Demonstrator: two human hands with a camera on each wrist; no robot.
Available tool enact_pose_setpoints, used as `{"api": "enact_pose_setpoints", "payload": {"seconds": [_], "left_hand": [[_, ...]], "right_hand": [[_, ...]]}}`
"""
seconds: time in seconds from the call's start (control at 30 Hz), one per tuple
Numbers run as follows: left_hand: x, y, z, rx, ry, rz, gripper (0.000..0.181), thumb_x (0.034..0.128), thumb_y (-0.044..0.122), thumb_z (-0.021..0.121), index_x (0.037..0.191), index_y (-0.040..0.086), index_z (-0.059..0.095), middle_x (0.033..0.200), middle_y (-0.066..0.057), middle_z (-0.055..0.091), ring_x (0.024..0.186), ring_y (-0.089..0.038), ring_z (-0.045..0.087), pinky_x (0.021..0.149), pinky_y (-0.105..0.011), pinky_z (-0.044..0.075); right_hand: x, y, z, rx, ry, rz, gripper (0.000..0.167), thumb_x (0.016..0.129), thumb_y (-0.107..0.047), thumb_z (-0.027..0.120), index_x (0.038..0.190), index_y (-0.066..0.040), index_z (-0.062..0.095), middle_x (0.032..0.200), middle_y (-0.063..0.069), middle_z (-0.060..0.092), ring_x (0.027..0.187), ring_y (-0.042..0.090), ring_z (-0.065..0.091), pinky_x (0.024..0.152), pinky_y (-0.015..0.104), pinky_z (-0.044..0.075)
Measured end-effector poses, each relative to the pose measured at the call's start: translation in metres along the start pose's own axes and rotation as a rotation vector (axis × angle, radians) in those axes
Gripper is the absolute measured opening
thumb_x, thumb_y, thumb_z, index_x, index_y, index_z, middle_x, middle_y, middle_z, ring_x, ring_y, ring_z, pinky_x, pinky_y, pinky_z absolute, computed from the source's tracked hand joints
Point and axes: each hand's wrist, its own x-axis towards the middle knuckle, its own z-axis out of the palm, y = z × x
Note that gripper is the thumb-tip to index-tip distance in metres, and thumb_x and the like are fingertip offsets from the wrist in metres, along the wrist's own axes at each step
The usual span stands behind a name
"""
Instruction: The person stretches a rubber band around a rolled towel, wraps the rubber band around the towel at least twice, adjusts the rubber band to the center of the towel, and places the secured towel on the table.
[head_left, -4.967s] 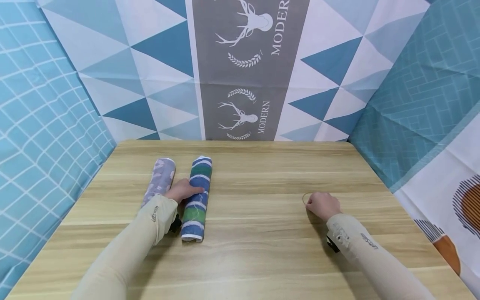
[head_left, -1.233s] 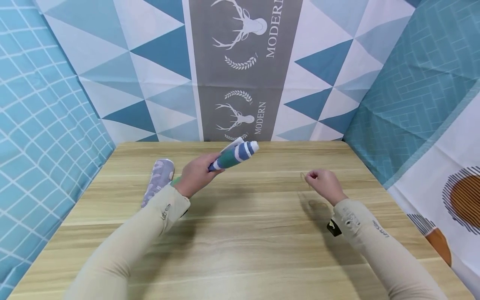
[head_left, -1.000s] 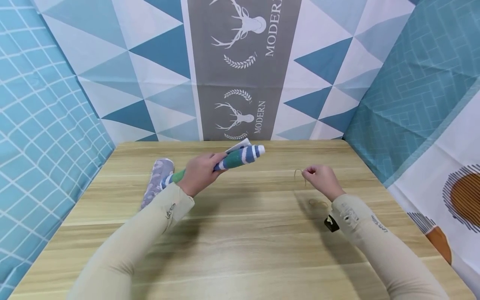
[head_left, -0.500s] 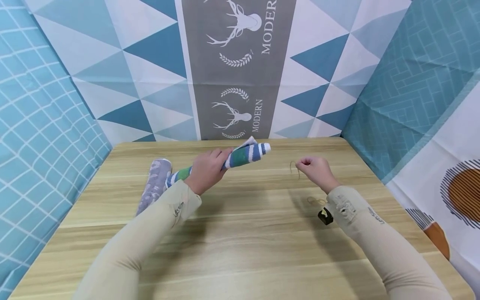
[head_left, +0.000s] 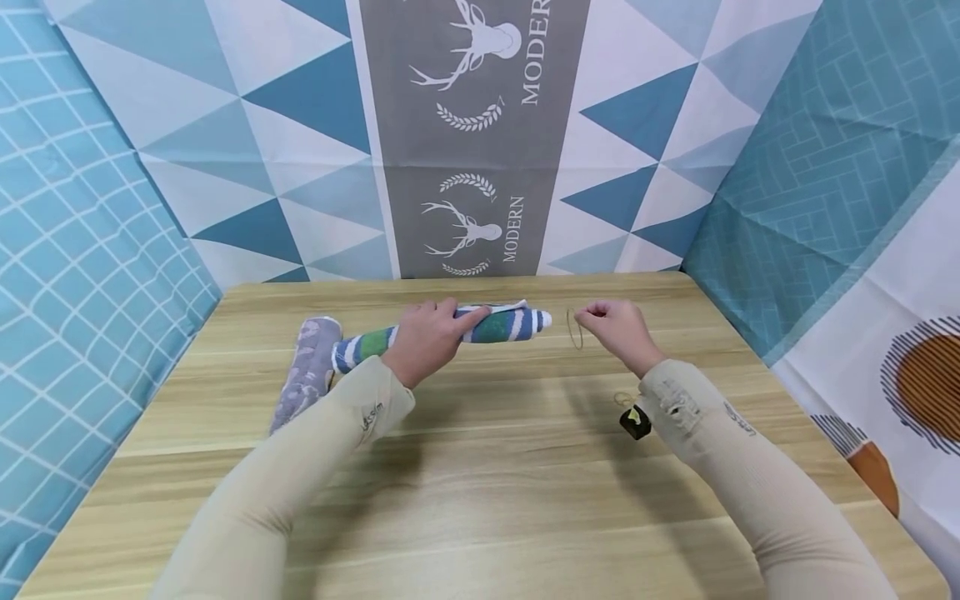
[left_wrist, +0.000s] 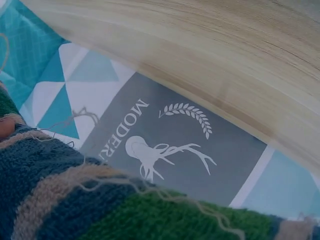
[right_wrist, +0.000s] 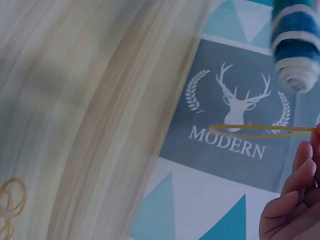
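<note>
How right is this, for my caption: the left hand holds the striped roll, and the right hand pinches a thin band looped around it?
The thin band isn't around the striped roll: the right wrist view shows them apart. The left hand holds the roll; the right hand pinches the band.

The place is looking like a makeshift booth (head_left: 637, 108); a blue grid sheet (head_left: 82, 208), a deer-and-triangle sheet (head_left: 465, 150) and a teal sheet (head_left: 817, 158) are enclosing 3 sides of a wood-grain table (head_left: 495, 508).
</note>
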Motion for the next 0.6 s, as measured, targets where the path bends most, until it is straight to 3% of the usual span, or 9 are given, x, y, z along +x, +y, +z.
{"api": "enact_pose_setpoints", "payload": {"seconds": [0.3, 0.47, 0.6], "left_hand": [[0.006, 0.006, 0.003, 0.027, -0.058, -0.046, 0.046, 0.0853, 0.019, 0.068, 0.129, 0.025, 0.058, 0.087, -0.012, 0.062, 0.059, -0.024, 0.06, 0.048, -0.036, 0.052], [0.009, 0.009, 0.002, -0.016, -0.1, -0.104, 0.05, 0.0842, 0.021, 0.071, 0.131, 0.019, 0.055, 0.094, -0.014, 0.064, 0.066, -0.026, 0.065, 0.052, -0.038, 0.054], [0.01, 0.01, 0.003, -0.046, -0.076, -0.123, 0.048, 0.0829, 0.02, 0.072, 0.128, 0.015, 0.057, 0.095, -0.014, 0.065, 0.067, -0.027, 0.066, 0.052, -0.039, 0.055]], "right_hand": [[0.003, -0.016, 0.006, 0.04, 0.006, -0.009, 0.024, 0.091, -0.016, 0.058, 0.097, 0.005, 0.069, 0.095, 0.019, 0.067, 0.07, 0.016, 0.048, 0.065, 0.029, 0.042], [0.003, -0.022, 0.007, 0.021, 0.014, -0.017, 0.025, 0.092, -0.02, 0.057, 0.097, 0.002, 0.07, 0.088, 0.014, 0.066, 0.067, 0.017, 0.046, 0.063, 0.03, 0.041], [0.006, -0.028, 0.007, 0.0, 0.033, -0.033, 0.026, 0.092, -0.02, 0.057, 0.097, 0.001, 0.07, 0.085, 0.01, 0.065, 0.066, 0.018, 0.046, 0.061, 0.03, 0.04]]}}
